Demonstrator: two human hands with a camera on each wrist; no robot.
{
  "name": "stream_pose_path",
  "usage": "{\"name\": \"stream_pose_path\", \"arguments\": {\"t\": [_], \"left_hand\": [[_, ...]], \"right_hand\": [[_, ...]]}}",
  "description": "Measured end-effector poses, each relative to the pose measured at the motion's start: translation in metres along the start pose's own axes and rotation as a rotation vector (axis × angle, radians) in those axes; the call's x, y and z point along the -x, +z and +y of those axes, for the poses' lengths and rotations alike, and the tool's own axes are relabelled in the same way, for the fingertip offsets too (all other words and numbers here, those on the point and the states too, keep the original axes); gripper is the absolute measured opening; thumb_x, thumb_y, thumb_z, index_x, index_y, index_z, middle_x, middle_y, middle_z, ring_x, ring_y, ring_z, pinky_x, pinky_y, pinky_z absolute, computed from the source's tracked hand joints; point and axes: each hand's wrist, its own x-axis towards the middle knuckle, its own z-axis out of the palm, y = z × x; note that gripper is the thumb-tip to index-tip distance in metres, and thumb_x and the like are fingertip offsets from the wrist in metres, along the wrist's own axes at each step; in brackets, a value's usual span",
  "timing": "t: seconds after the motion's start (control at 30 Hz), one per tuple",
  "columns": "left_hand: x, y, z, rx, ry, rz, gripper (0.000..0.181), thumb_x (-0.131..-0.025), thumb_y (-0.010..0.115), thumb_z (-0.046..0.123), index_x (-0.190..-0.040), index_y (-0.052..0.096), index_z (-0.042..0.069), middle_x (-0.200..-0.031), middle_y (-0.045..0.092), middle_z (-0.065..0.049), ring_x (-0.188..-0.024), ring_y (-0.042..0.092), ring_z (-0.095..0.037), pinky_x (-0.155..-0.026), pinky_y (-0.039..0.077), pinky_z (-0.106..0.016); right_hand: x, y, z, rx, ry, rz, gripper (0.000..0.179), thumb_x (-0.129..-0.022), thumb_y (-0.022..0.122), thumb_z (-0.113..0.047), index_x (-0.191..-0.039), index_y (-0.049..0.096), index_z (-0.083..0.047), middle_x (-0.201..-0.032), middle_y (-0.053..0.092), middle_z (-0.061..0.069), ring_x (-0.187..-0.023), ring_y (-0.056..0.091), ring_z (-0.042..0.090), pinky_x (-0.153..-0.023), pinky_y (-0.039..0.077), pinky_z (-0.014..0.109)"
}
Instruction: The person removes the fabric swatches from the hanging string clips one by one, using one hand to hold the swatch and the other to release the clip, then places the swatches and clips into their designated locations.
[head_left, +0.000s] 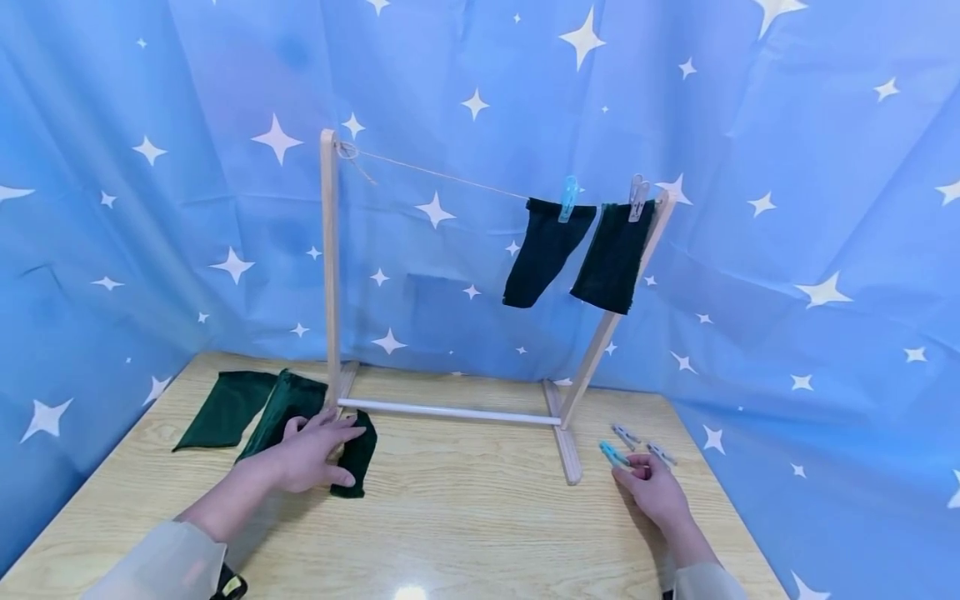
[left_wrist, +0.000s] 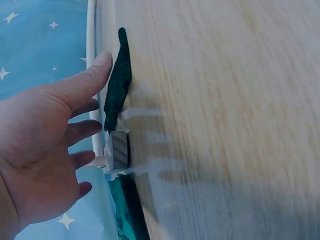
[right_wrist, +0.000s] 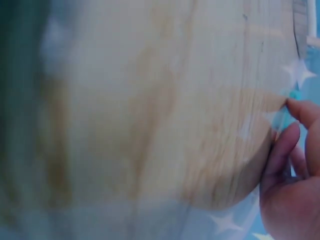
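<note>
My left hand (head_left: 313, 454) is held with fingers spread, over a small dark green cloth piece (head_left: 360, 458) by the rack's left foot. In the left wrist view the palm faces the camera, and the thumb overlaps the edge of that cloth (left_wrist: 119, 82). Two larger dark green cloths (head_left: 228, 408) lie left of this hand. At the table's right side my right hand (head_left: 660, 492) pinches the end of a turquoise clothespin (head_left: 613, 454) between thumb and fingers. Only a little turquoise shows in the right wrist view. Two grey clothespins (head_left: 625, 435) lie just behind it.
A wooden drying rack (head_left: 331, 267) stands at the back with a string (head_left: 442, 173) across its top. Two dark cloths (head_left: 551, 250) hang at the string's right end, one under a blue clothespin (head_left: 568, 198), one under a grey clothespin (head_left: 638, 198). Behind hangs a blue star-patterned curtain (head_left: 465, 50).
</note>
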Motion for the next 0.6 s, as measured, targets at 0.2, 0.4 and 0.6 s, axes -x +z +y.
{"name": "stream_pose_path", "arguments": {"t": [0.2, 0.4, 0.6], "left_hand": [[-0.002, -0.004, 0.017, 0.060, 0.065, 0.108, 0.051, -0.101, 0.081, 0.035, -0.144, 0.071, 0.010, -0.156, 0.064, -0.017, -0.152, 0.048, -0.052, -0.114, 0.036, -0.073], [-0.009, -0.017, 0.045, 0.242, 0.142, 0.193, 0.030, -0.109, 0.072, 0.032, -0.135, 0.077, 0.018, -0.139, 0.075, -0.005, -0.126, 0.070, -0.029, -0.100, 0.062, -0.049], [-0.018, -0.035, 0.084, 0.289, 0.214, 0.254, 0.024, -0.110, 0.070, 0.028, -0.130, 0.079, 0.019, -0.129, 0.079, -0.003, -0.111, 0.073, -0.018, -0.088, 0.061, -0.029]], "right_hand": [[0.006, -0.012, -0.001, -0.162, 0.024, -0.037, 0.066, -0.108, 0.071, -0.034, -0.153, 0.046, 0.007, -0.128, 0.062, 0.021, -0.095, 0.066, 0.021, -0.072, 0.061, 0.030], [0.017, -0.043, -0.029, -0.255, -0.053, 0.020, 0.055, -0.112, 0.066, -0.031, -0.153, 0.050, 0.001, -0.114, 0.063, 0.002, -0.081, 0.065, 0.010, -0.065, 0.060, 0.028], [0.030, -0.081, -0.085, -0.243, -0.219, 0.088, 0.051, -0.112, 0.066, -0.039, -0.147, 0.059, -0.003, -0.105, 0.065, -0.006, -0.080, 0.066, 0.008, -0.065, 0.061, 0.027]]}}
